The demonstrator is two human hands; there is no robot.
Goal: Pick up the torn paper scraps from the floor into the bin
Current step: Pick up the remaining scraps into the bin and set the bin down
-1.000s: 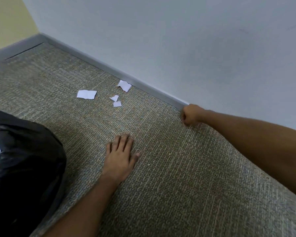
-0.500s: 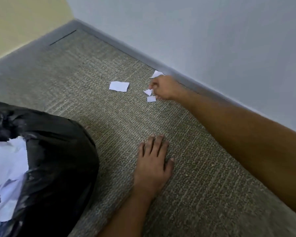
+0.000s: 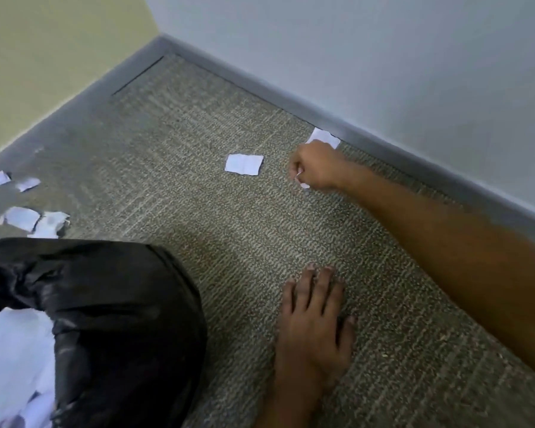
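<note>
My right hand (image 3: 317, 166) reaches out over the carpet near the baseboard, fingers curled around small white paper scraps (image 3: 303, 184) that peek out below the knuckles. A larger white scrap (image 3: 244, 164) lies on the carpet just left of that hand. Another scrap (image 3: 324, 138) lies against the baseboard just behind it. My left hand (image 3: 314, 329) rests flat on the carpet, fingers straight. The bin, lined with a black bag (image 3: 112, 310), sits at the lower left with white paper (image 3: 13, 359) inside.
Several more white scraps (image 3: 34, 219) lie on the carpet beyond the bin at the far left. A grey baseboard (image 3: 383, 143) and pale wall run along the right. A yellow wall meets it at the far corner.
My right hand has closed over the two small scraps that lay by its fingers. The view has swung left, bringing the bin and the far-left scraps into sight. My left hand stays flat.
</note>
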